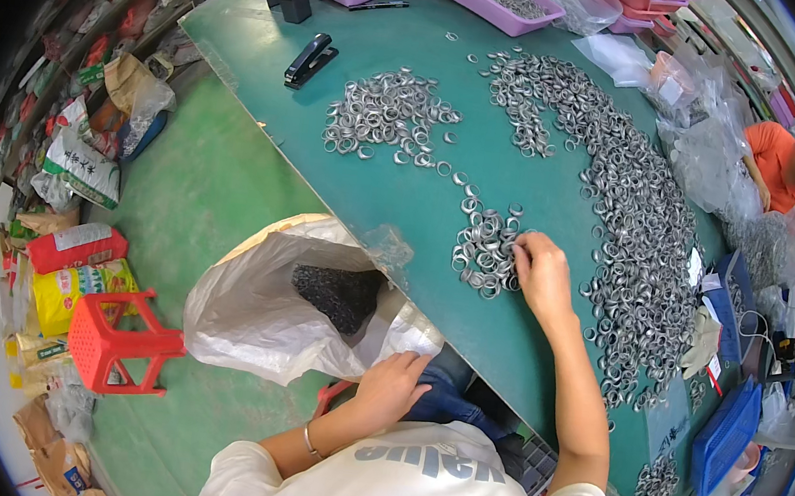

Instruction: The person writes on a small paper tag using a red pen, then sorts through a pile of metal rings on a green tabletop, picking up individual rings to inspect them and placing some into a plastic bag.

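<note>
My right hand (542, 273) is at the right edge of a small pile of grey metal rings (487, 248) on the green table. Its fingers are drawn together at the rings, and what is between them is hidden. My left hand (390, 386) grips the near rim of a large white woven sack (247, 300) beside the table edge. The sack's mouth gapes, and a dark, glittering mass (339, 295) lies inside. Farther off sits a second pile of rings (383, 111). A long, broad band of rings (638, 215) curves along the right.
A black stapler (311, 61) lies near the far left table edge. Purple trays (500, 12) stand at the back. Plastic bags (716, 165) and a blue basket (724, 442) line the right. A red stool (106, 343) stands on the floor. A person in orange (777, 162) sits far right.
</note>
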Motion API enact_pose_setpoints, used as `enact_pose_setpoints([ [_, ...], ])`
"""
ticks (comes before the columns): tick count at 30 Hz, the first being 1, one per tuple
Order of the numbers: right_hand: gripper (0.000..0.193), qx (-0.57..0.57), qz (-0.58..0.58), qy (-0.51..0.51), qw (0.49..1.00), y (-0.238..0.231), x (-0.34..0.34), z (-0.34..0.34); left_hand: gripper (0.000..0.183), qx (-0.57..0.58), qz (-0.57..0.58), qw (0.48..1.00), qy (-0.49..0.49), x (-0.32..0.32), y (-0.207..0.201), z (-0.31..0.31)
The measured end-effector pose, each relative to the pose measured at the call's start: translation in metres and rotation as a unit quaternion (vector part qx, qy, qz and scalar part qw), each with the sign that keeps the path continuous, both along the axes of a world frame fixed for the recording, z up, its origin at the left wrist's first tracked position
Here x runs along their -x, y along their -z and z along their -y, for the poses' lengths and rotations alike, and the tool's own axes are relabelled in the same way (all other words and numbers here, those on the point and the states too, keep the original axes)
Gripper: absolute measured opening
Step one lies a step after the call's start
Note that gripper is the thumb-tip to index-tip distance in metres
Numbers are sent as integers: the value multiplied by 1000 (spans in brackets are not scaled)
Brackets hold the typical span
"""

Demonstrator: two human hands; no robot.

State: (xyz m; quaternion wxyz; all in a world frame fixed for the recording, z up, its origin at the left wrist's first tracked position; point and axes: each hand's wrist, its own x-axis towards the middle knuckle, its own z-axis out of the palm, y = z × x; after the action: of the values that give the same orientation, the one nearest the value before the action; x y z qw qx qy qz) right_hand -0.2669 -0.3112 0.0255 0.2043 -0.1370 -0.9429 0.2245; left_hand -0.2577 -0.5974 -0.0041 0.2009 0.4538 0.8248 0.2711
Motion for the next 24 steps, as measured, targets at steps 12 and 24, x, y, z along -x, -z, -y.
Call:
enact_pose_setpoints([
  [12,16,802,2,-30,596,-14,-48,55,33,-33,-15,999,-17,-1,15,2],
  [24,18,263,-52,-171,948,-17,-21,144,31,0,-14,1000,-14,-4,16,5],
])
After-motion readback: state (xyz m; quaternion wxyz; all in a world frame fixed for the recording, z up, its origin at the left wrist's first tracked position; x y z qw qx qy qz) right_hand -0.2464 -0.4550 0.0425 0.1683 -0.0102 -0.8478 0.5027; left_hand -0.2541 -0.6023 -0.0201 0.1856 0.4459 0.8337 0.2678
